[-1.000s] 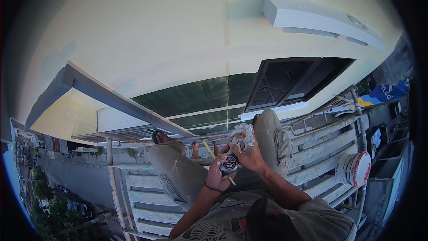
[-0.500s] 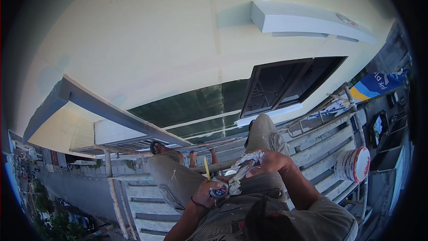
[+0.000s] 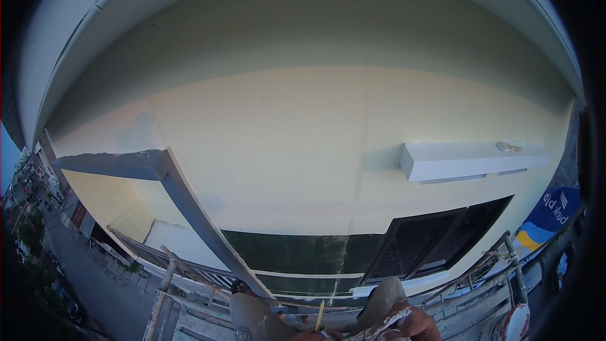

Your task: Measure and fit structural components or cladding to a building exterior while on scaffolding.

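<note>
Both my hands are low at the bottom edge, between my knees in greyish-brown trousers [image 3: 257,317]. My left hand [image 3: 308,336] shows only its upper part; a thin yellow stick [image 3: 320,316] rises from its grip. The round can held there half a second ago is cut off below the picture. Further right, my right hand [image 3: 420,326] is closed on a crumpled whitish rag [image 3: 396,317], which looks smeared; whether it is cloth or plastic is unclear.
A pale cream wall [image 3: 284,145] fills the middle, with a dark window [image 3: 435,240], green panel [image 3: 297,252], white ledge [image 3: 473,159] and grey frame [image 3: 196,211]. Wooden scaffold rails [image 3: 161,293] surround me. A white pail [image 3: 516,323] stands right. A street [image 3: 95,278] lies below left.
The view has tilted up, so the wall fills more of it and my hands sit lower, partly cut off. My hands still grip the yellow stick and the rag.
</note>
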### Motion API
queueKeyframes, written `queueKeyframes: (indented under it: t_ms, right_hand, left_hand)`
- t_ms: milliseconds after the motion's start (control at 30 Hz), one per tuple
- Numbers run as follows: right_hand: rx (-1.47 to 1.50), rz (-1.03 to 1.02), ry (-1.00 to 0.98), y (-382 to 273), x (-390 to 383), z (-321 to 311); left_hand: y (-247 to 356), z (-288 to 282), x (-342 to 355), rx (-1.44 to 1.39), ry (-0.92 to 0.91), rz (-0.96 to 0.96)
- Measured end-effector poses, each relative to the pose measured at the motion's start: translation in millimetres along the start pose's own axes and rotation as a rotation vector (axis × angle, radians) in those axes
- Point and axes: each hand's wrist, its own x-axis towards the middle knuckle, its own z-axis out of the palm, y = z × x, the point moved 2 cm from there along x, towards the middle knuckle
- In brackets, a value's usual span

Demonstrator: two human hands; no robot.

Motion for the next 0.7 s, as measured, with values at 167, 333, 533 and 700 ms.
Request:
queueKeyframes:
  t_ms: [167, 333, 533, 700]
  right_hand:
    - [0.325, -0.687, 0.525, -51.0, -29.8, -27.7]
    - [-0.571, -0.340, 0.211, -5.3, 48.9, 21.7]
    - [-0.480, -0.102, 0.195, 65.6, 82.0, 52.3]
    - [-0.402, -0.180, 0.135, 67.9, 87.7, 44.6]
  left_hand:
    - [-117.2, -0.4, -19.9, -1.088, 0.073, 0.060]
    - [82.4, -23.8, 38.5, -1.486, 0.741, -0.268]
    - [108.7, -10.4, 45.8, -1.618, 0.483, -0.244]
    - [72.8, -12.4, 16.1, -1.977, 0.295, -0.097]
